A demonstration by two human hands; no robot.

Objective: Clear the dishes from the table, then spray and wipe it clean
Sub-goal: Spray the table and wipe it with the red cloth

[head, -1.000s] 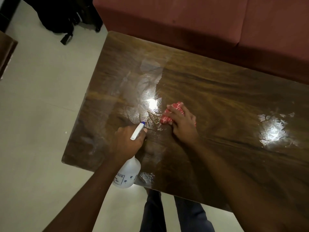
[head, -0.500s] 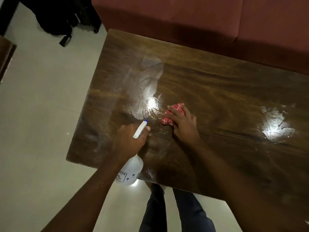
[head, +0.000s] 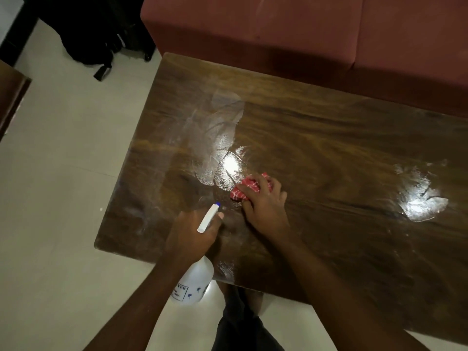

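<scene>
A dark wooden table fills most of the view, its top streaked with wet smears around a bright glare patch. My right hand presses a bunched red-and-white cloth flat on the tabletop, just right of the glare. My left hand grips the neck of a white spray bottle, whose white nozzle with a blue tip points up and away over the table's near left part. The bottle's body hangs below the near edge of the table.
A red sofa runs along the table's far side. A black bag lies on the pale floor at the far left. A brown furniture edge shows at the left border. My legs stand at the table's near edge.
My right hand has kept rubbing the cloth in small strokes near the glare patch. The left hand with the bottle has stayed roughly where it was. The camera has shifted slightly.
</scene>
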